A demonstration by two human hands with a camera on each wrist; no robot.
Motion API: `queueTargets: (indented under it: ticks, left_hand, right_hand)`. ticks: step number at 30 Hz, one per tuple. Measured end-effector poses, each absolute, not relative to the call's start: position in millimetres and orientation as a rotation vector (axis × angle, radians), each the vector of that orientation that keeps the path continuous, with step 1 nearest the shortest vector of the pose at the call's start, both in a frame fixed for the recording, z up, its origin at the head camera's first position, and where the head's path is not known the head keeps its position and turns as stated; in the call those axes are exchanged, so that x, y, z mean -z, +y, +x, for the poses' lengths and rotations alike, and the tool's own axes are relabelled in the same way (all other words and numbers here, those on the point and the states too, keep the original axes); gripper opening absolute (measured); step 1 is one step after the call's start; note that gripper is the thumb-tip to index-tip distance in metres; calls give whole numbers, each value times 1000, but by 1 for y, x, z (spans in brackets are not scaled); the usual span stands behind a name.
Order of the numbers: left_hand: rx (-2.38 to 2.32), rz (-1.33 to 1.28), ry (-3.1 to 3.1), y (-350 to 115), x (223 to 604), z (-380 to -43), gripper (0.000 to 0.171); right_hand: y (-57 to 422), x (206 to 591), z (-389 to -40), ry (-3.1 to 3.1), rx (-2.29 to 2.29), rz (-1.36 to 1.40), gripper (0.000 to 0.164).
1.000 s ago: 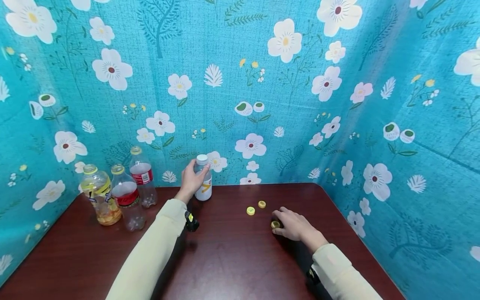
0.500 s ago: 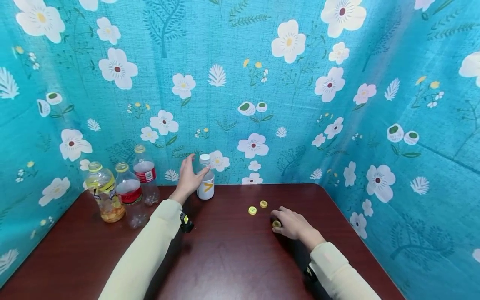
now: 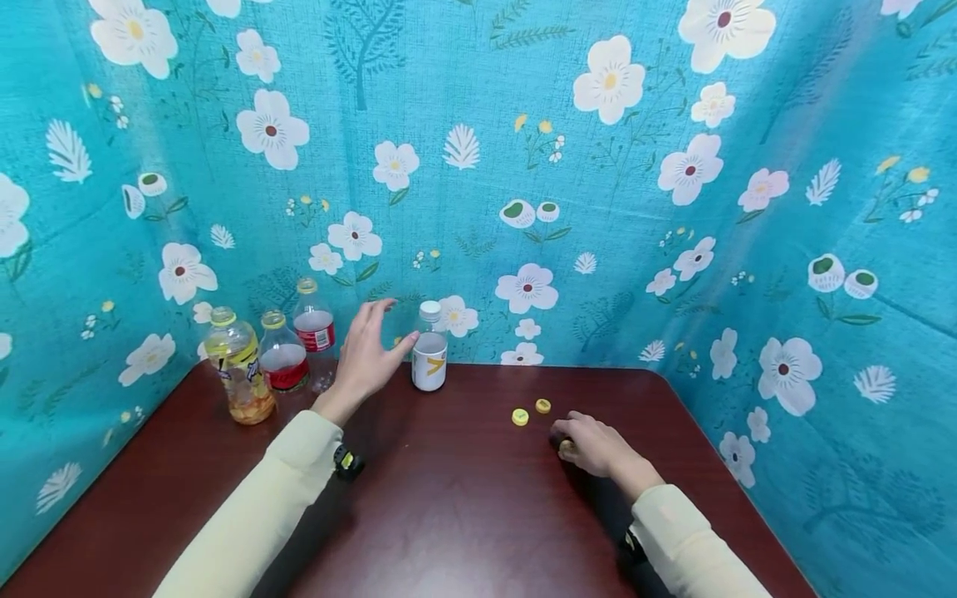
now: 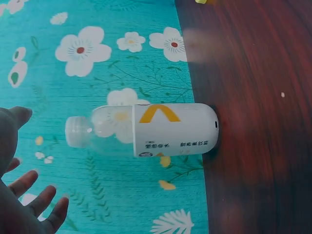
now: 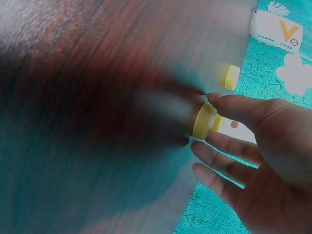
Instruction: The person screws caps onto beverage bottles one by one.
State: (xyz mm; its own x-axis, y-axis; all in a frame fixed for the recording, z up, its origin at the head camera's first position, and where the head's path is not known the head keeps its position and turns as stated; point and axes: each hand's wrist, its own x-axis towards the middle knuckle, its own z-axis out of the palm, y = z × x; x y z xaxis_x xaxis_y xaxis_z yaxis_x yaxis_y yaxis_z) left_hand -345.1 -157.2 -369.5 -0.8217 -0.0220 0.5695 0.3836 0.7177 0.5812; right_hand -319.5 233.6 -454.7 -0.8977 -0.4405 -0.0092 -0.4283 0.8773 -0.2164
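A clear bottle with a white cap and white label (image 3: pixel 429 359) stands upright at the back of the table. My left hand (image 3: pixel 366 355) is raised to its left, fingers and thumb spread, holding nothing. The left wrist view shows a gap between the fingers (image 4: pixel 46 197) and the bottle (image 4: pixel 165 129). On the right, my right hand (image 3: pixel 596 444) is low at the tabletop, thumb and index finger either side of a yellow bottle cap (image 5: pixel 204 121), pinching it. Two more yellow caps, one (image 3: pixel 520 417) nearer and one (image 3: pixel 543 406) farther back, lie just left of that hand.
Several uncapped clear bottles stand at the back left: one with a yellow label (image 3: pixel 239 365) and two with red labels (image 3: pixel 284 365). The dark wooden table (image 3: pixel 463 498) ends at a blue flowered cloth (image 3: pixel 478 208) behind and to the right.
My left hand has let go of the white-labelled bottle and drawn away to the left. The bottle stays standing. My right hand remains at the yellow cap. The head view has turned slightly left.
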Motion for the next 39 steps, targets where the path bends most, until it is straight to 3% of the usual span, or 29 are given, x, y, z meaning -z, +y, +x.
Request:
queueTargets:
  ticks: [8, 18, 29, 39]
  left_hand:
    - [967, -386, -2277, -175, 364, -312, 58]
    - [968, -345, -2046, -200, 362, -285, 45]
    - [977, -148, -1840, -240, 364, -269, 54]
    - [1112, 98, -2005, -267, 376, -272, 77]
  right_hand:
    - [235, 457, -320, 3015, 358, -763, 15]
    - [238, 460, -324, 3012, 331, -799, 12]
    - [238, 461, -325, 2983, 401, -824, 14]
    - [245, 466, -326, 2963, 514, -794, 13]
